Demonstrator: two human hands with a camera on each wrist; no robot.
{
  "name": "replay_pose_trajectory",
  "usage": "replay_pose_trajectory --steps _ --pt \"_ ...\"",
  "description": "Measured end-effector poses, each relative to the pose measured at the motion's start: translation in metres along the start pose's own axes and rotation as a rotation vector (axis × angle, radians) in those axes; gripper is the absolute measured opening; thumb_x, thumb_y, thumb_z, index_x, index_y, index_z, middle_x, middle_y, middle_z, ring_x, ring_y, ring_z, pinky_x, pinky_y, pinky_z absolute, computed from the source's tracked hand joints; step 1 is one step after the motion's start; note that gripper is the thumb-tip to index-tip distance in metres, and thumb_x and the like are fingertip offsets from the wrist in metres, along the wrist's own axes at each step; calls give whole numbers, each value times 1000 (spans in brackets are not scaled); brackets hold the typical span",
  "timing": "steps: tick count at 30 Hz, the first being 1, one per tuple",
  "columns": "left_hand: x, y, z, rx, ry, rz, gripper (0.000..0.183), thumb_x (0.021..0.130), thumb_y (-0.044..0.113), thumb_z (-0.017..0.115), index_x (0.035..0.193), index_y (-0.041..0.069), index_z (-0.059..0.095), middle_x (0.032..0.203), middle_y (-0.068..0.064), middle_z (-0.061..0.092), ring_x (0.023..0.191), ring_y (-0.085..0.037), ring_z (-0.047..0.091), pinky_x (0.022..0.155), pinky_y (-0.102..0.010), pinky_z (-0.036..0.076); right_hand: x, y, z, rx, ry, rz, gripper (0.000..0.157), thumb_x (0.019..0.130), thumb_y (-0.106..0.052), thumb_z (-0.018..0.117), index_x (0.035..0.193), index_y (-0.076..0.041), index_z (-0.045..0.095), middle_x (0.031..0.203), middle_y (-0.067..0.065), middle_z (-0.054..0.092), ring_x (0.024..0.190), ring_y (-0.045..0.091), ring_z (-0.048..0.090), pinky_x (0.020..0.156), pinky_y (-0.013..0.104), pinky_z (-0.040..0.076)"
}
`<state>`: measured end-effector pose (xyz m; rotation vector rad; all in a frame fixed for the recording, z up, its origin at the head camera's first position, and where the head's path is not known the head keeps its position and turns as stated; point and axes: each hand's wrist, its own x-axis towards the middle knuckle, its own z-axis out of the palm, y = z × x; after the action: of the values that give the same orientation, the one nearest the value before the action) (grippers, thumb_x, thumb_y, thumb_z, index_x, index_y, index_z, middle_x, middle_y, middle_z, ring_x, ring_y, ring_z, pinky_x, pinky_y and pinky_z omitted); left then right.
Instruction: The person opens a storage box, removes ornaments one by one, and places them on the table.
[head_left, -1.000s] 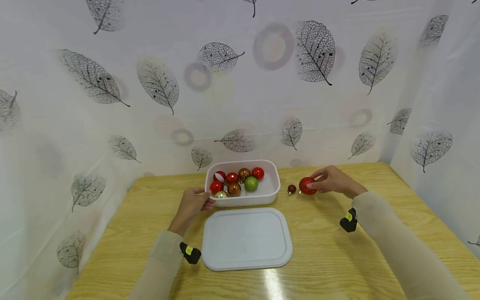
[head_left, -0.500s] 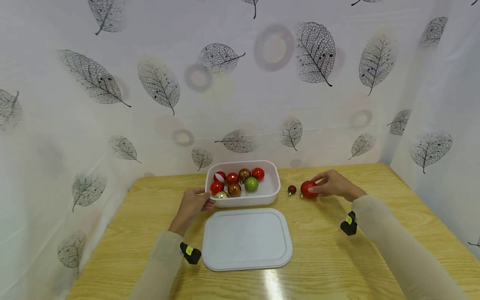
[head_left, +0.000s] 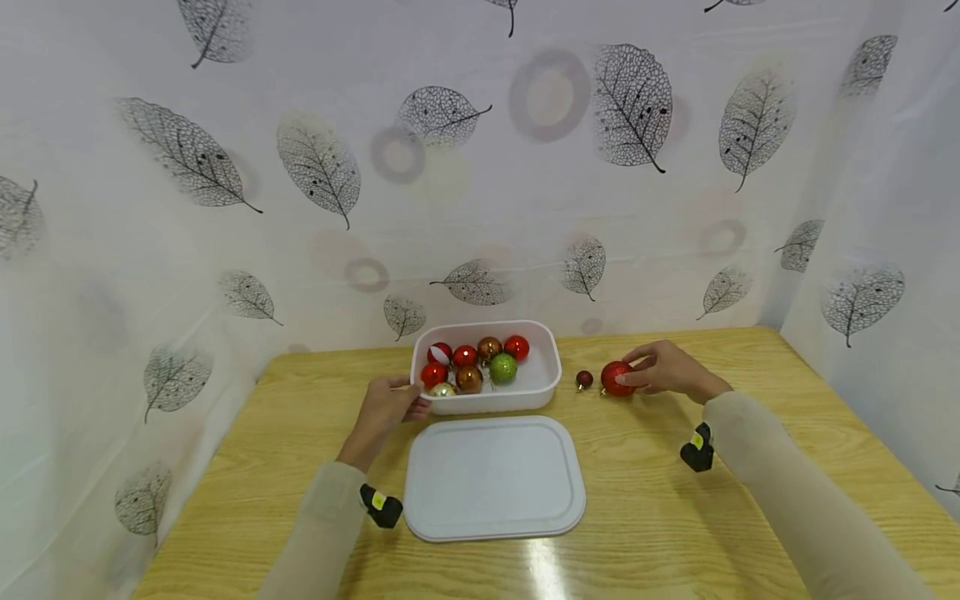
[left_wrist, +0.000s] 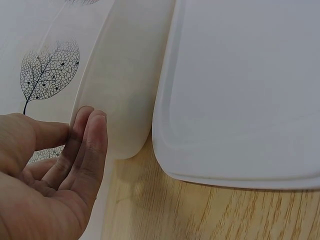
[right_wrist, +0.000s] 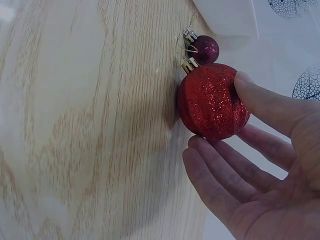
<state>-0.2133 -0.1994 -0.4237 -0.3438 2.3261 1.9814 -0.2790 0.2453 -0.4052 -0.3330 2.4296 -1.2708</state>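
Observation:
At its near left corner, my left hand [head_left: 384,410] pinches the rim of a white plastic box [head_left: 487,406]. In the left wrist view the thumb lies inside the wall [left_wrist: 125,75] and the fingers lie along it. Several Christmas baubles lie in the box, among them a green one [head_left: 503,368] and a gold one [head_left: 442,389]. To the right of the box, my right hand [head_left: 667,368] holds a large red glittery bauble [head_left: 615,379] between thumb and fingers, low at the table. A small dark red bauble [right_wrist: 206,50] lies right beside it.
A white lid [head_left: 495,477] lies flat on the wooden table [head_left: 660,500] in front of the box. A leaf-patterned white curtain [head_left: 465,208] hangs behind the table and along both sides. Each sleeve carries a black wrist camera [head_left: 381,507].
My right hand has lowered the large red bauble slightly towards me and to the right, then stayed still. The left hand and the box have not moved.

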Motion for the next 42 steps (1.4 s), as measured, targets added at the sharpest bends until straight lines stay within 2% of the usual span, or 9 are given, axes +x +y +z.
replay_pose_trajectory --steps 12,19,24,36,42 --pt "1 -1 0 7 5 -4 43 101 7 58 137 -15 51 86 -18 72 70 -19 72 72 -33 65 -2 -1 -6 -19 0 -12 57 98 -17 69 138 17 47 126 35 60 103 40 68 89 51 60" --pt "4 -1 0 6 13 -21 43 102 6 58 138 -16 50 85 -17 72 70 -20 73 75 -37 65 -3 -13 -11 -23 5 -32 61 98 -21 69 141 15 45 134 38 53 113 47 63 94 55 57" --pt "5 -1 0 9 13 -28 43 102 7 58 138 -15 49 86 -18 72 70 -20 73 76 -38 65 1 -25 -12 -35 8 -52 60 98 -23 69 141 13 46 133 36 56 115 46 62 96 56 56" --pt "7 -5 -1 16 13 -33 43 102 8 58 138 -14 50 86 -17 72 72 -22 73 76 -38 65 16 -62 3 -86 37 -105 55 95 -22 73 138 8 55 126 28 62 108 39 67 95 49 58" --pt "7 -4 0 8 15 -34 41 102 7 58 137 -14 52 85 -16 72 69 -19 72 76 -38 65 24 -76 18 -98 42 -109 52 95 -21 73 136 7 57 126 25 63 104 36 68 97 52 57"
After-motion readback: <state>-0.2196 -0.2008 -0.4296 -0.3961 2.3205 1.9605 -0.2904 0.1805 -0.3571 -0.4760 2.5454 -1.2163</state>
